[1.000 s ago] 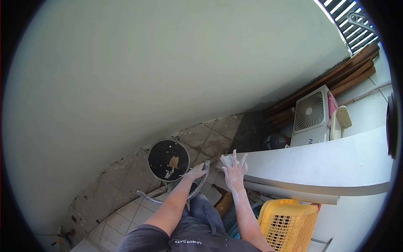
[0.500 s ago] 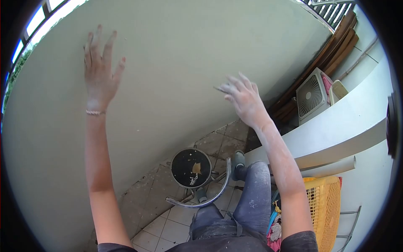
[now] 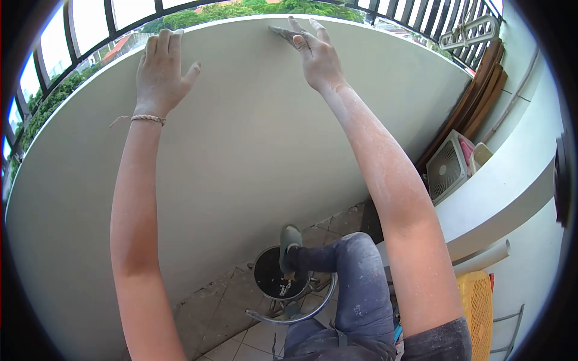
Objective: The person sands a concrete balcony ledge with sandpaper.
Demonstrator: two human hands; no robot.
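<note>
My left hand point(image 3: 161, 75) is at the top edge of a pale plastered wall point(image 3: 241, 126), its fingers hooked over the rim and its thumb apart. A braided bracelet point(image 3: 149, 118) circles that wrist. Farther right, my dusty right hand point(image 3: 319, 60) is raised near the same edge. Its thumb and fingers pinch a thin grey piece point(image 3: 278, 31) whose kind I cannot make out. Below, my clog-shod foot point(image 3: 291, 237) rests on the round black seat of a stool point(image 3: 268, 274) with a curved metal bar.
Dark railings point(image 3: 72, 30) rise beyond the wall. At right stand wooden boards point(image 3: 481, 90), a box fan or vented unit point(image 3: 447, 168) and a curved white ledge point(image 3: 500, 198). A yellow plastic basket point(image 3: 477, 313) is at lower right, above the tiled floor point(image 3: 208, 316).
Both hands have gone up to the wall's top edge, the right one from much lower. One foot has lifted from the floor onto the stool seat. The view has tilted upward.
</note>
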